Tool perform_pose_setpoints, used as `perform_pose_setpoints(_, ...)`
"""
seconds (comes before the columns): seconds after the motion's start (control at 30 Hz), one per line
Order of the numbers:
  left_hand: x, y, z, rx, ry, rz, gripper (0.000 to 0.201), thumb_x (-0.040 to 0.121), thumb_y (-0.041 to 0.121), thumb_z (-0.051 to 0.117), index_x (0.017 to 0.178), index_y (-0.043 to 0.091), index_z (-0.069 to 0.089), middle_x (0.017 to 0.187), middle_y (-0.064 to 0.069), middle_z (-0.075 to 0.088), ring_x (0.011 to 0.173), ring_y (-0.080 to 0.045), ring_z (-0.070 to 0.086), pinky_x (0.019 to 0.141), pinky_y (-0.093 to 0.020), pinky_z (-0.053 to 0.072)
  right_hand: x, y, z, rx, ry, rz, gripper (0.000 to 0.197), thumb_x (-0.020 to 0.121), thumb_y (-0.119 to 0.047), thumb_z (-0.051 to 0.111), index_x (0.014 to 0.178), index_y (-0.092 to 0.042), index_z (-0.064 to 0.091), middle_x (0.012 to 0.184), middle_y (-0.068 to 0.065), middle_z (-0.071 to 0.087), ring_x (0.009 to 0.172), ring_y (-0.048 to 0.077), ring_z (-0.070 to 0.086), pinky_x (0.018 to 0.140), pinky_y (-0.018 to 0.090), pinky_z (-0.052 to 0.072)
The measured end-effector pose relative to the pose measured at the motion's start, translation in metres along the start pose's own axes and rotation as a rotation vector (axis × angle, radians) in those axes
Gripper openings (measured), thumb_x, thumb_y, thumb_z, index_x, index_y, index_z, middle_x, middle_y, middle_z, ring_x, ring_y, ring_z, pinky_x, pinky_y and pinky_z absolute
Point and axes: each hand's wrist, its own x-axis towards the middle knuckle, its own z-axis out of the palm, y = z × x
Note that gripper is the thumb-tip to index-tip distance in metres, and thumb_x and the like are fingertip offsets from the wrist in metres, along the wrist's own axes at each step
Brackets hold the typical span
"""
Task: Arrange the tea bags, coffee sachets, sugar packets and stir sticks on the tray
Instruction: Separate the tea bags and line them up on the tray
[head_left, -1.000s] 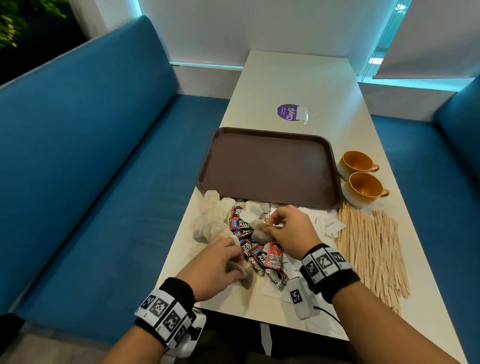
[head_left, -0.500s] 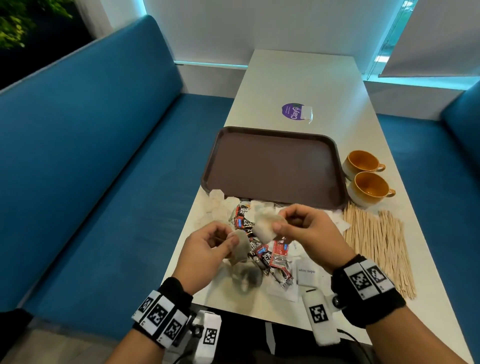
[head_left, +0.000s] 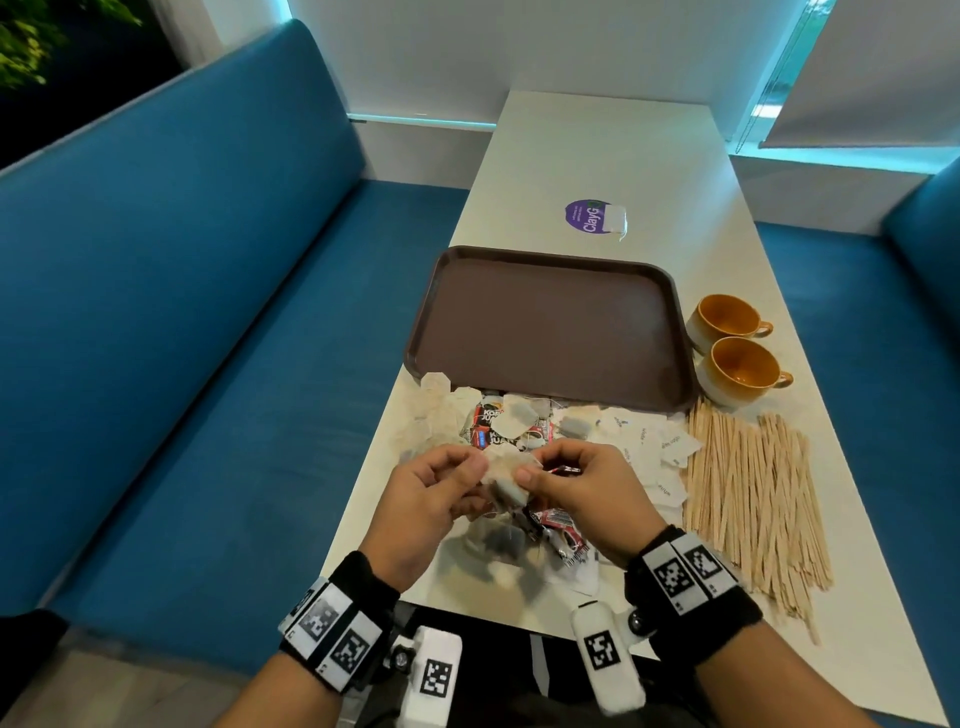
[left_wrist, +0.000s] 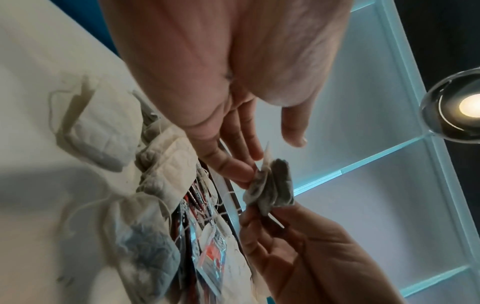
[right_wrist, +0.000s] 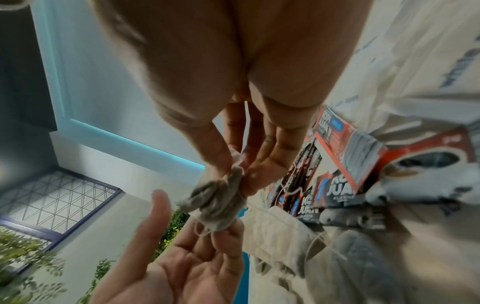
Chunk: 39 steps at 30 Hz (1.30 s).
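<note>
Both my hands have come together, tea bags raised off the pile.
Left hand (head_left: 431, 499) and right hand (head_left: 582, 493) pinch the tea bags (head_left: 506, 480); the tray (head_left: 550, 254) lies straight ahead.

Tray (head_left: 550, 322) bare; 2 cups (head_left: 737, 353) flank its right.

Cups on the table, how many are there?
2. Both orange cups stand right of the tray: the far cup by its right edge, the near cup just before it, above the stir sticks.
</note>
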Motion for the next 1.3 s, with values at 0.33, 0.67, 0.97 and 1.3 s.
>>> perform_pose_setpoints(0.33, 0.003, 0.001, -0.009, 0.023, 0.065, -0.033, 0.014, 0.091, 0.007, 0.068, 0.078, 0.013, 0.067, 0.093, -0.022, 0.068, 0.084, -0.035, 0.063, 0.083, -0.048, 0.052, 0.000, 0.001, -0.006, -0.013, 0.066, -0.064, 0.008, 0.082, -0.008, 0.083, 0.087, -0.006, 0.077, 0.085, 0.014, 0.077, 0.084, 0.035, 0.073, 0.081, 0.045, 0.060)
perform_pose_setpoints(0.67, 0.006, 0.001, -0.001, 0.153, -0.002, 0.041, 0.016, 0.094, 0.016, 0.068, 0.099, 0.001, 0.072, 0.098, -0.027, 0.070, 0.083, -0.032, 0.066, 0.075, -0.043, 0.059, -0.002, -0.022, -0.009, -0.101, -0.288, -0.105, 0.013, 0.080, -0.010, 0.085, 0.089, -0.005, 0.076, 0.092, 0.020, 0.075, 0.081, 0.028, 0.070, 0.080, 0.044, 0.059)
perform_pose_setpoints(0.97, 0.001, 0.006, -0.004, 0.233, -0.127, 0.101, 0.008, 0.091, 0.009, 0.072, 0.095, 0.005, 0.078, 0.099, -0.008, 0.070, 0.075, -0.007, 0.065, 0.063, -0.017, 0.051, 0.003, -0.016, 0.003, -0.310, -0.143, -0.227, 0.016, 0.071, -0.010, 0.088, 0.078, -0.018, 0.075, 0.086, 0.003, 0.075, 0.072, 0.013, 0.069, 0.066, 0.023, 0.051)
perform_pose_setpoints(1.3, -0.004, 0.007, -0.003, -0.273, -0.380, -0.196, 0.081, 0.088, 0.055, 0.070, 0.147, 0.006, 0.044, 0.149, -0.023, 0.050, 0.136, -0.046, 0.047, 0.113, -0.069, 0.030, 0.001, -0.029, 0.013, 0.039, -0.331, -0.085, 0.041, 0.073, 0.012, 0.083, 0.108, -0.002, 0.068, 0.086, 0.017, 0.068, 0.077, 0.019, 0.067, 0.070, 0.028, 0.058)
